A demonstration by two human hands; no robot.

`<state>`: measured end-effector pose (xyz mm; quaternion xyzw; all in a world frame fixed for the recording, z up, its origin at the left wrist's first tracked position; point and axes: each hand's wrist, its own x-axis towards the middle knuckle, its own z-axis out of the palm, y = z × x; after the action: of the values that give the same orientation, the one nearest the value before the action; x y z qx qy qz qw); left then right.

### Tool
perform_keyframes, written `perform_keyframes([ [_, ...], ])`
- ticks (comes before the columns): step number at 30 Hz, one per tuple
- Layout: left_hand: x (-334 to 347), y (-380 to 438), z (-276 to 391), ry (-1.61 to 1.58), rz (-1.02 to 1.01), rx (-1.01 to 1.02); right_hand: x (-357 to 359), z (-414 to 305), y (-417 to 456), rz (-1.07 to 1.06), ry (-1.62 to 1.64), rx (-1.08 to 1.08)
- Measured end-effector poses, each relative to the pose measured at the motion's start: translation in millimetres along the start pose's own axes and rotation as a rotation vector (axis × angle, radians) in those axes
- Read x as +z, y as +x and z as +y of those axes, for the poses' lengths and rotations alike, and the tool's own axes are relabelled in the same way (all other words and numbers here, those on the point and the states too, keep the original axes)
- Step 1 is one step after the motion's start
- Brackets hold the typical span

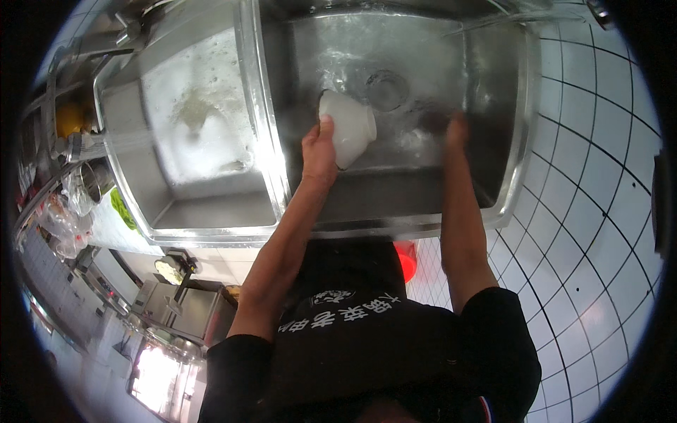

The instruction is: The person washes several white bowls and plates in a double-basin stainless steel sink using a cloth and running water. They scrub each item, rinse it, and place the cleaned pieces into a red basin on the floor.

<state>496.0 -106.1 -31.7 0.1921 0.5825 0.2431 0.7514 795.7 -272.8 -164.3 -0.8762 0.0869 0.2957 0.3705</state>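
Observation:
My left hand [320,150] grips a white bowl [349,129] by its rim, thumb on the outer wall. The bowl is tipped on its side, its foot towards the right and its dark-edged rim towards the left. It is held over the right basin [338,203] of a stainless steel double sink. My right hand [457,129] is blurred at the right side of this basin, over or in the water. A dark blurred patch lies just left of its fingers, and whether the hand holds anything cannot be made out. A round drain [387,90] shows beyond the bowl.
A metal divider [259,106] parts the basins; sudsy water [206,116] stands in the left one. White tiles [576,174] line the right side. A counter with plastic bags [66,222] and a green cloth-like item [122,209] is at left. A red bucket [406,261] is below the sink.

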Motion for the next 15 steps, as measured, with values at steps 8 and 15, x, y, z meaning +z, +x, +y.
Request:
perform_keyframes([
  [8, -4.1, 19.8, -12.7, 0.12, 0.054, 0.038, 34.8, -51.6, -126.1, -1.186, 0.572, 0.203],
  [15, 21.7, -18.8, -3.5, 1.022, -0.255, 0.456, 41.9, -115.3, -214.6, -0.599, -0.192, -0.344],
])
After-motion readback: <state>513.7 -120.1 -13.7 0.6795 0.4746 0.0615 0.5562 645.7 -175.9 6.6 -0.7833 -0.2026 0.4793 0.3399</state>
